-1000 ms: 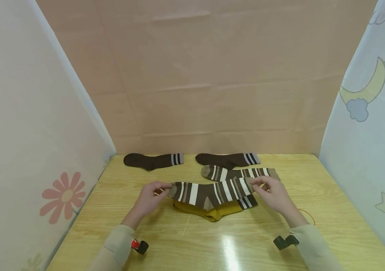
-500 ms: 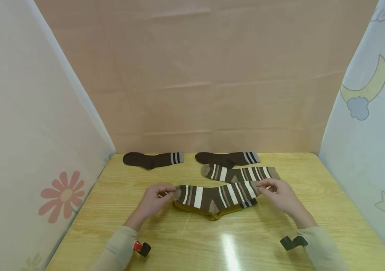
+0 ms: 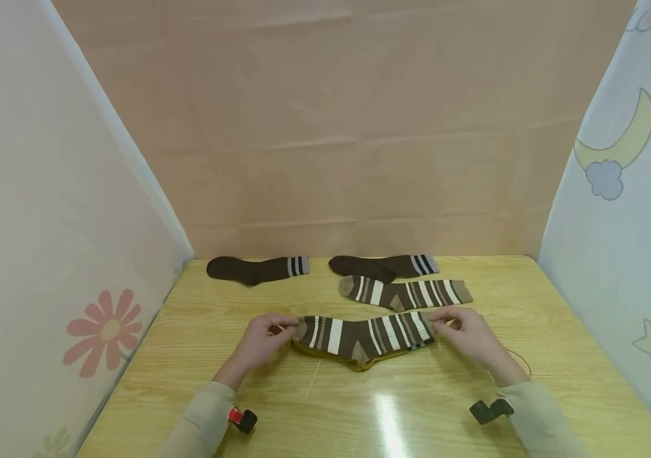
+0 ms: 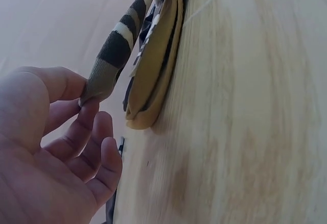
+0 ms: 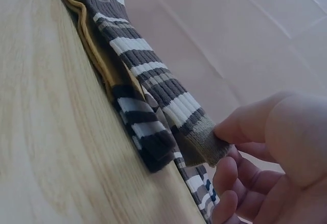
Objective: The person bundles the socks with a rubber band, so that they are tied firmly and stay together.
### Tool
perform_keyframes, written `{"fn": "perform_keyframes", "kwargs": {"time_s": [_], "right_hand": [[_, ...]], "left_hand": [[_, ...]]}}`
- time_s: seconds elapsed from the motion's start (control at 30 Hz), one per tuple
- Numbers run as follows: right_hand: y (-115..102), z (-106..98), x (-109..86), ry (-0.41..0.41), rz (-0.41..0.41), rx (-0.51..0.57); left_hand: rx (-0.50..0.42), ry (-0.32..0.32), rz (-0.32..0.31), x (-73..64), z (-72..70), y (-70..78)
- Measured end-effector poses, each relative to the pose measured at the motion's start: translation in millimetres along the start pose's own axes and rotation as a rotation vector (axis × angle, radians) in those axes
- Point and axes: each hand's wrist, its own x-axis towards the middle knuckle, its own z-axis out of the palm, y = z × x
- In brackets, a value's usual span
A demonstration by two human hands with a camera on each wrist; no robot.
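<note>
A brown, white and tan striped sock point(image 3: 345, 337) stretches sideways between both hands. My left hand point(image 3: 262, 340) pinches its tan toe, and my right hand point(image 3: 465, 331) pinches the tan cuff at the other end. Directly beneath lies mustard sock fabric point(image 4: 153, 76) in layers, with a dark cuff point(image 5: 145, 127) striped in grey. From above, the held sock covers most of it; both wrist views show the held ends raised off the mustard layers. Just behind, a matching striped sock point(image 3: 385, 295) lies flat.
Two dark brown socks with striped cuffs lie along the back of the wooden table point(image 3: 188, 394), one at left point(image 3: 253, 271) and one near the middle point(image 3: 359, 266). A beige backdrop point(image 3: 325, 159) rises behind, with pale patterned walls on both sides. A thin red cord point(image 3: 522, 362) shows beside the right wrist.
Both hands have brought the striped sock down and slightly nearer, so it hides more of the mustard fabric. The matching striped sock behind is now fully uncovered.
</note>
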Motion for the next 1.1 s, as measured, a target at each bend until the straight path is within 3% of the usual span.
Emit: {"fn": "perform_keyframes", "kwargs": {"time_s": [0.43, 0.77, 1.1], "right_hand": [[5, 8, -0.1, -0.031, 0.028, -0.017], [6, 12, -0.3, -0.032, -0.010, -0.070], [8, 14, -1.2, -0.046, -0.019, -0.108]], "left_hand": [[0.032, 0.010, -0.028, 1.8, 3.8, -5.5], [0.044, 0.014, -0.035, 3.4, 7.1, -10.8], [0.056, -0.037, -0.028, 1.0, 5.1, -8.6]]}}
